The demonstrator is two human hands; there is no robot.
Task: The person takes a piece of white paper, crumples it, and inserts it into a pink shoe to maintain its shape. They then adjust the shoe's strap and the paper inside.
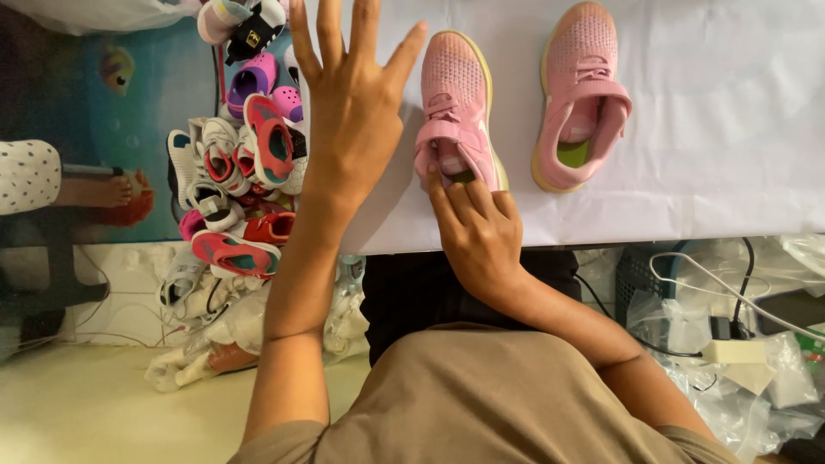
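Head view: the left hand (348, 103) is hovering above the near edge of the worktop (730, 129) with its fingers spread wide and nothing in its grip. The right hand (477, 232) is grasping the heel end of the near pink shoe (455, 112), with the fingertips (443, 193) pressing into the shoe opening beside the strap. This shoe is lying flat on the white worktop cover, its toe pointing away from the person and its heel close to the near edge. The second pink shoe (580, 94) is lying just beside it to the right, apart from both hands, with its strap flap standing open.

Risks, as a judgement:
- The right hand is gripping only the heel rim, so a pull toward the body is likely to drag the shoe over the near edge.
- The white cover is looking loose; sliding the shoe may be wrinkling it and shifting the second pink shoe.
- A dropped shoe is likely to land among the pile of shoes (245, 163) on the floor (77, 404) to the left, or in the cables (713, 283) and plastic bags to the right.
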